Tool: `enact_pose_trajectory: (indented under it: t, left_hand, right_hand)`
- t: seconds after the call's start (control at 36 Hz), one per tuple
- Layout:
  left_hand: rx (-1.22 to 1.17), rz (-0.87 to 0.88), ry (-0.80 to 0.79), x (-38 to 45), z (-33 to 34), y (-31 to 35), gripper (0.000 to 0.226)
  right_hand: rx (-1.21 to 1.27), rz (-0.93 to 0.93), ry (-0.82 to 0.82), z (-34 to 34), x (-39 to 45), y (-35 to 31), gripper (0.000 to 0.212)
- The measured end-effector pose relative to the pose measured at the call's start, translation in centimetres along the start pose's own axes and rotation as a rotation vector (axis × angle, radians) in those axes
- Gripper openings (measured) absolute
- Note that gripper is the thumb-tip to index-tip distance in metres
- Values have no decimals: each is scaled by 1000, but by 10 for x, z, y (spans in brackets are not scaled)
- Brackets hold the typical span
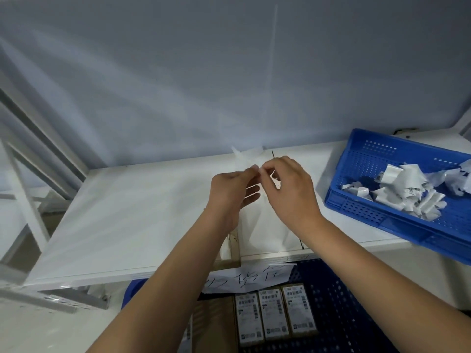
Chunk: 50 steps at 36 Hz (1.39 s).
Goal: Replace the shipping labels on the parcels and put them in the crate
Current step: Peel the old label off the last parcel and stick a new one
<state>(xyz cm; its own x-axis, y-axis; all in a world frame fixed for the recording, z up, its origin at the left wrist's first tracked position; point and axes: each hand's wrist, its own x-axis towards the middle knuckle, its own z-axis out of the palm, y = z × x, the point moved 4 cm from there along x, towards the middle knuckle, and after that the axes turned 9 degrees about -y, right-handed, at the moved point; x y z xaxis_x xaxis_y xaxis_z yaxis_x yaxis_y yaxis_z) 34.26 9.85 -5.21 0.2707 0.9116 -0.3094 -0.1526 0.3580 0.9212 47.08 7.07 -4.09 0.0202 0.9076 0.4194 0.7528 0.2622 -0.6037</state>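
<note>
three labelled parcels already stand side by side in the dark blue crate below the counter, so part of the job looks done. a second, brighter blue crate on the counter's right holds a heap of crumpled label scraps, probably peeled-off waste. both hands meet over a white sheet lying on the counter: the left hand and right hand each pinch a thin white piece with thumb and fingers, seemingly separating a label from its backing. which parcel it is meant for cannot be seen; sticking and crating remain
</note>
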Motion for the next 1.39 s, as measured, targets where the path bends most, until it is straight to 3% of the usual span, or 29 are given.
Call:
enact_pose_trajectory:
  t: [0.39, 0.67, 0.78, 0.86, 1.19, 1.39]
  left_hand:
    - [34, -41, 67, -57, -42, -5, 12]
    - [64, -58, 82, -80, -68, -14, 20]
    - [156, -60, 108, -83, -85, -17, 21]
    - [223, -90, 93, -82, -97, -14, 13]
    - [370, -169, -138, -63, -97, -21, 14]
    - [479, -208, -172, -45, -96, -29, 16]
  right_hand:
    - [1, -106, -149, 18, -36, -32, 13]
    - [34, -83, -284, 30, -61, -52, 19]
    - [75, -34, -361, 35, -74, -46, 12]
    - [181, 81, -343, 31, -77, -39, 6]
    - [882, 828, -387, 46, -62, 0, 22]
    - [872, 834, -357, 58, -40, 18, 21]
